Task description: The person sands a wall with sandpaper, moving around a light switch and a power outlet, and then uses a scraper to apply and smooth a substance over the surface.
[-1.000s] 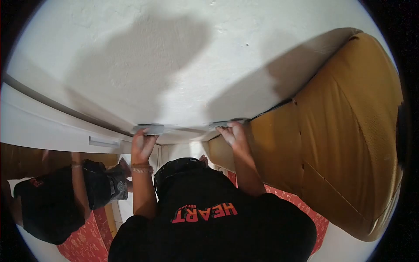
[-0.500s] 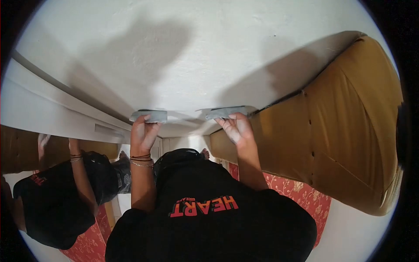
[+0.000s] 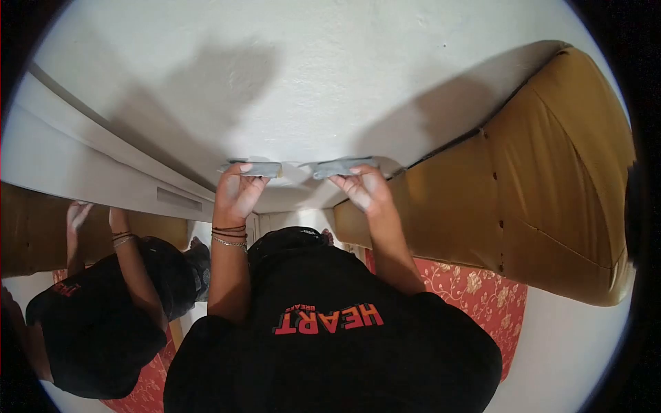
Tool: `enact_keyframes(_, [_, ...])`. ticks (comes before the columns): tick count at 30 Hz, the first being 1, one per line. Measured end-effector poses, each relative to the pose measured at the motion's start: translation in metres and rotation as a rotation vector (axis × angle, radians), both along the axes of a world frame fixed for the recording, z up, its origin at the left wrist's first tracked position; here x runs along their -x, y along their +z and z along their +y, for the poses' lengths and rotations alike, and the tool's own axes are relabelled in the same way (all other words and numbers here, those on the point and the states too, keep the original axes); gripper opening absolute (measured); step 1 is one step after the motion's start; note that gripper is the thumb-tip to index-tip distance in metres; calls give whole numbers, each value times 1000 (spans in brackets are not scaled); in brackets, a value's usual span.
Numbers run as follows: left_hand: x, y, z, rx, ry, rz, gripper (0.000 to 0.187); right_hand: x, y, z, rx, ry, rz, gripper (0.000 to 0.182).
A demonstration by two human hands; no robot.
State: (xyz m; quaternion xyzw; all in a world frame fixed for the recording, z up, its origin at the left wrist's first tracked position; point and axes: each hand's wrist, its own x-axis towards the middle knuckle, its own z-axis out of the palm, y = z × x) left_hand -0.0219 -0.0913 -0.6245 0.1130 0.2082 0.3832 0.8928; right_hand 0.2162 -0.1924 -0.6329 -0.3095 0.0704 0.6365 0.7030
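Note:
My left hand point(image 3: 237, 193), with dark cords and a chain on its wrist, pinches a grey folded cloth-like pad point(image 3: 267, 169). A second grey folded pad point(image 3: 333, 168) of similar shape is gripped by my right hand point(image 3: 368, 189). Thumbs and fingers close on the lower edges of both pads. The two pads lie roughly level, their inner ends a short gap apart, close to the white wall point(image 3: 323, 82) in this view. A thin pale strand shows between them.
A mustard upholstered panel point(image 3: 523, 179) runs along the right. On the left, a white frame point(image 3: 103, 144) borders a mirror point(image 3: 41, 255) reflecting my arms and black shirt. Red flowered fabric point(image 3: 475, 289) lies low on the right. Shadows of me fall on the wall.
Both hands have moved inward and slightly up in the view, narrowing the gap between the two grey pads. Each hand keeps its hold.

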Motion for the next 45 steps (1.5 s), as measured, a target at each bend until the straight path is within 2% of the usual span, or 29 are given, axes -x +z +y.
enact_keyframes(1, [-2, -13, 3, -5, 3, -6, 19, 1, -20, 7, -5, 3, -6, 33])
enact_keyframes(3, [-10, -64, 10, 76, 71, 73, 16, 9, -62, 20, 243, -40, -153, 33])
enact_keyframes(4, [-6, -114, 20, -5, 9, 79, 20, 7, -89, 24, 295, -64, -133, 37])
enact_keyframes(7, [-9, -91, 8, -158, 30, 224, 20, 8, -77, 26, 166, 30, -182, 38])
enact_keyframes(8, [-8, -68, 7, 67, 47, 53, 21, 2, -60, 22, 164, 33, -186, 38])
enact_keyframes(9, [-9, -34, -2, 73, 53, 52, 21, 8, -6, 11, 82, 36, -87, 37])
enact_keyframes(11, [-7, 7, -18, -196, 41, 102, 21, 14, 21, 4, 14, 43, 24, 36])
enact_keyframes(13, [-8, -17, -5, -57, 5, 3, 24, 16, 19, 7, -7, 22, -10, 30])
enact_keyframes(15, [-11, -78, 9, -48, -36, -68, 23, 14, -39, 22, 58, 7, 5, 29])
enact_keyframes(16, [-21, -79, -5, -355, 73, 107, 19, 12, -76, 30, 112, 59, -115, 29])
enact_keyframes(17, [-21, -88, -4, -351, 68, 107, 19, 14, -101, 31, 170, 107, -232, 28])
enact_keyframes(18, [-24, -93, 2, -129, 23, 138, 19, 22, -100, 24, 88, 350, -755, 29])
enact_keyframes(19, [-27, -96, 9, 87, -21, 163, 19, 20, -93, 24, 85, 341, -759, 29])
enact_keyframes(21, [-19, -86, 13, 66, -21, 40, 21, 20, -63, 30, 221, -10, -152, 30])
enact_keyframes(22, [-12, -72, 10, 59, -22, -71, 23, 23, -28, 25, 225, -2, -148, 30])
enact_keyframes(24, [-10, -5, -5, 62, 13, -19, 25, 20, 33, 5, -17, 2, 63, 30])
enact_keyframes(25, [-12, 14, -10, 53, 43, 24, 28, 17, 25, 4, -9, -1, 61, 30])
enact_keyframes(27, [-13, -12, 1, -7, 11, 72, 22, 12, -5, 12, -64, 34, 161, 29])
enact_keyframes(29, [-20, -81, 16, 57, -27, 10, 20, 15, -61, 19, 22, 14, 1, 28])
enact_keyframes(30, [-25, -105, 19, 87, -18, 100, 21, 8, -108, 20, -135, 166, -464, 28])
enact_keyframes(31, [-23, -98, 6, 91, -22, 103, 21, 7, -133, 17, -286, 317, -925, 28])
enact_keyframes(32, [-22, -77, -12, -178, 21, 164, 25, 10, -119, 17, -287, 313, -925, 28])
enact_keyframes(33, [-22, -53, -15, -456, 68, 218, 30, 14, -79, 25, -158, 204, -632, 31])
enact_keyframes(34, [-20, -32, -11, -455, 66, 218, 30, 22, -33, 26, -21, 100, -331, 34])
enact_keyframes(35, [-17, -12, -10, -217, 34, 90, 29, 28, 1, 23, 123, -3, -27, 37])
enact_keyframes(36, [-16, -3, -8, 20, 4, -38, 27, 27, 22, 15, 26, 20, 24, 35])
enact_keyframes(39, [-19, -1, -9, 65, 52, 12, 19, 27, 29, 14, -27, 13, 61, 35])
enact_keyframes(42, [-23, -97, 11, 74, 27, 36, 21, 28, -31, 32, 106, 5, -27, 29])
enact_keyframes(45, [-28, -141, 15, 15, -32, 43, 23, 31, -69, 34, 212, -17, -73, 30])
